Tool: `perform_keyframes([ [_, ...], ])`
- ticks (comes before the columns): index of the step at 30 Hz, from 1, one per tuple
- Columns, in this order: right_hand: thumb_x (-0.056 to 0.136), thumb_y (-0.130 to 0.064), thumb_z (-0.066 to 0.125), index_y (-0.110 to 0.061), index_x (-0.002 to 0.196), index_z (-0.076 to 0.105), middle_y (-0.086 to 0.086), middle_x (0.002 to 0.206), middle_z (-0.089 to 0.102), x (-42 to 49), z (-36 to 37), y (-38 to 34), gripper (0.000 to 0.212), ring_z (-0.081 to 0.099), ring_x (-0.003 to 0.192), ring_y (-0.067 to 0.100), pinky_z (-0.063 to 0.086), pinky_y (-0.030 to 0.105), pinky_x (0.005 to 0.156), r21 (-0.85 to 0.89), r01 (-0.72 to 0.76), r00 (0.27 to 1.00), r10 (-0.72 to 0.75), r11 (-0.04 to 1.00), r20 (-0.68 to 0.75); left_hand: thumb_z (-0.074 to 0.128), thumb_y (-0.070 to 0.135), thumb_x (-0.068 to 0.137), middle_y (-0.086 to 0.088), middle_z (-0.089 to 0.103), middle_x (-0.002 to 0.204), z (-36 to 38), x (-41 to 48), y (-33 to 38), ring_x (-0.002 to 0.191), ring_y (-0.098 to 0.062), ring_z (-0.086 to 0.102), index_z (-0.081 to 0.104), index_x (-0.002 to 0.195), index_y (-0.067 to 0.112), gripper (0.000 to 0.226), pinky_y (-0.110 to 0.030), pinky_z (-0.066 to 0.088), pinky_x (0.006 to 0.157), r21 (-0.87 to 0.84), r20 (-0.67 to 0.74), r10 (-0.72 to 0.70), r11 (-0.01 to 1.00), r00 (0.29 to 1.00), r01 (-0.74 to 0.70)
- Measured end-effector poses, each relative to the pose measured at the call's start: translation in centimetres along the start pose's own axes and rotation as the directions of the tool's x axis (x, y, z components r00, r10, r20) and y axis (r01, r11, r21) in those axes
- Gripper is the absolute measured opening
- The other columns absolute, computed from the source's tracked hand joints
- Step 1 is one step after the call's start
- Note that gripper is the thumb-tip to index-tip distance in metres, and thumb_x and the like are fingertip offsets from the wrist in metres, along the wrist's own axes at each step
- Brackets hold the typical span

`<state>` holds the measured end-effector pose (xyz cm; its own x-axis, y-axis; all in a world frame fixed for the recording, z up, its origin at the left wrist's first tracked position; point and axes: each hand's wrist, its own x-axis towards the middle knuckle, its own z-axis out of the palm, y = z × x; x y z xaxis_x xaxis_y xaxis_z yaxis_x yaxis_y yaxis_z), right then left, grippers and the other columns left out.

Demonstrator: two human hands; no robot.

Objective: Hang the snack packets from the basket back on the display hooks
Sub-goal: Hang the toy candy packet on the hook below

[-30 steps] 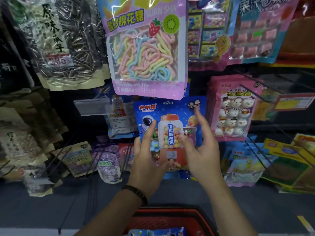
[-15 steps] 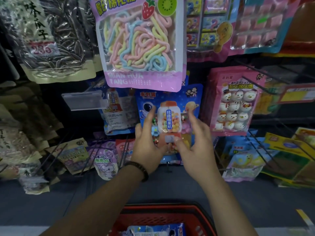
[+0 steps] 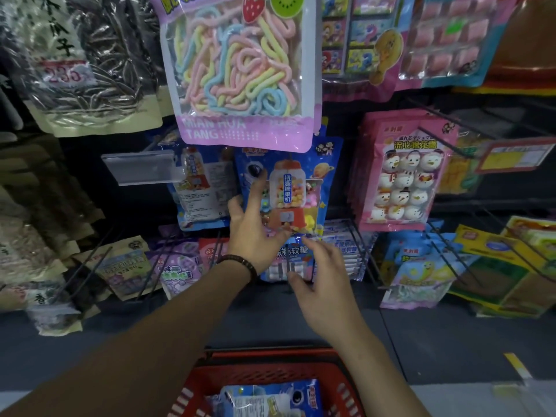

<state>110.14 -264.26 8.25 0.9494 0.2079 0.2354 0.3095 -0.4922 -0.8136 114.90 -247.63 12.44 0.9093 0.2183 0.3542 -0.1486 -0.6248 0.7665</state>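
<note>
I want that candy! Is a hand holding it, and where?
Not gripped: the left hand lays straight fingers on the blue candy packet, lower left. The right hand holds nothing.

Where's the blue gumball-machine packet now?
Head view, centre: the blue gumball-machine packet is on the display, below the rope-candy bag, left of the snowman packets, left hand touching it.
</note>
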Motion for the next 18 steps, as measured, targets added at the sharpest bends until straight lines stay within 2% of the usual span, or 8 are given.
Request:
perform_keyframes([
  [3,0.103,-0.032,0.065,-0.035,0.147,0.048,-0.018,0.139,0.039,-2.3,0.2,1.0,0.048,0.041,0.123,-0.007,0.036,0.002,0.095,-0.032,-0.02,1.0,0.021,0.999,0.014,0.081,0.017,0.082,0.002,0.01,0.159,-1.4,-2.3,-0.8,0.137,-0.039,0.044,0.011,0.15,0.066,0.109,-0.029,0.047,0.098,0.024,0.07,-0.006,1.0,0.998,0.005],
  [6,0.104,-0.031,0.063,-0.031,0.138,0.056,-0.015,0.132,0.048,-5.3,0.8,3.3,0.035,0.051,0.119,0.002,0.044,0.016,0.095,-0.094,-0.094,0.993,0.1,0.991,0.06,0.08,0.02,0.084,0.01,0.014,0.156,-3.0,-6.5,-2.4,0.138,-0.036,0.04,0.015,0.15,0.064,0.102,-0.046,0.049,0.107,0.082,0.207,-0.027,0.997,0.978,0.01],
  [8,0.103,-0.027,0.064,-0.028,0.126,0.064,-0.012,0.122,0.062,-7.0,1.4,4.7,0.023,0.06,0.11,0.005,0.047,0.015,0.088,-0.095,-0.174,0.976,0.184,0.98,0.115,0.08,0.022,0.086,0.008,0.023,0.151,-3.9,-10.1,-4.1,0.136,-0.022,0.039,0.026,0.151,0.053,0.09,-0.038,0.043,0.113,0.141,0.322,-0.036,0.99,0.946,-0.01],
  [10,0.101,-0.021,0.067,-0.03,0.101,0.071,-0.012,0.102,0.073,-8.7,2.7,6.3,0.01,0.067,0.095,0.002,0.046,0.008,0.074,-0.013,-0.329,0.931,0.326,0.944,0.166,0.077,0.023,0.089,0.009,0.033,0.142,-5.0,-14.0,-6.3,0.127,-0.01,0.043,0.041,0.145,0.042,0.07,-0.027,0.042,0.108,0.186,0.434,-0.059,0.982,0.899,-0.025],
  [13,0.095,-0.014,0.069,-0.024,0.076,0.074,-0.008,0.075,0.076,-11.4,5.5,10.0,0.022,0.071,0.07,0.008,0.051,0.024,0.065,-0.014,-0.563,0.791,0.543,0.827,0.28,0.074,0.033,0.086,0.013,0.053,0.127,-6.0,-18.8,-10.4,0.114,-0.006,0.055,0.059,0.13,0.035,0.046,-0.024,0.045,0.099,0.272,0.578,-0.092,0.958,0.811,-0.086],
  [15,0.095,-0.014,0.068,-0.013,0.076,0.076,0.003,0.069,0.071,-13.8,7.0,12.7,0.02,0.068,0.063,0.017,0.049,0.031,0.06,-0.134,-0.664,0.659,0.66,0.736,0.361,0.072,0.037,0.084,0.017,0.06,0.113,-6.1,-21.6,-13.1,0.102,-0.005,0.061,0.066,0.114,0.039,0.031,-0.025,0.048,0.094,0.325,0.653,-0.17,0.943,0.738,-0.071],
  [17,0.095,-0.017,0.071,0.0,0.088,0.076,0.016,0.079,0.071,-15.6,8.2,15.4,0.019,0.066,0.069,0.023,0.048,0.034,0.064,-0.27,-0.67,0.594,0.718,0.691,0.363,0.073,0.03,0.084,0.02,0.06,0.104,-5.8,-23.9,-15.5,0.091,-0.001,0.061,0.066,0.103,0.042,0.023,-0.02,0.048,0.087,0.358,0.686,-0.259,0.934,0.68,-0.005],
  [18,0.093,-0.019,0.073,0.0,0.091,0.076,0.014,0.084,0.074,-16.1,8.7,16.6,0.02,0.069,0.074,0.024,0.051,0.036,0.067,-0.307,-0.675,0.578,0.74,0.67,0.344,0.07,0.031,0.083,0.018,0.063,0.102,-5.5,-24.8,-16.4,0.089,-0.001,0.062,0.067,0.1,0.042,0.02,-0.021,0.05,0.087,0.365,0.687,-0.294,0.93,0.664,0.034],
])
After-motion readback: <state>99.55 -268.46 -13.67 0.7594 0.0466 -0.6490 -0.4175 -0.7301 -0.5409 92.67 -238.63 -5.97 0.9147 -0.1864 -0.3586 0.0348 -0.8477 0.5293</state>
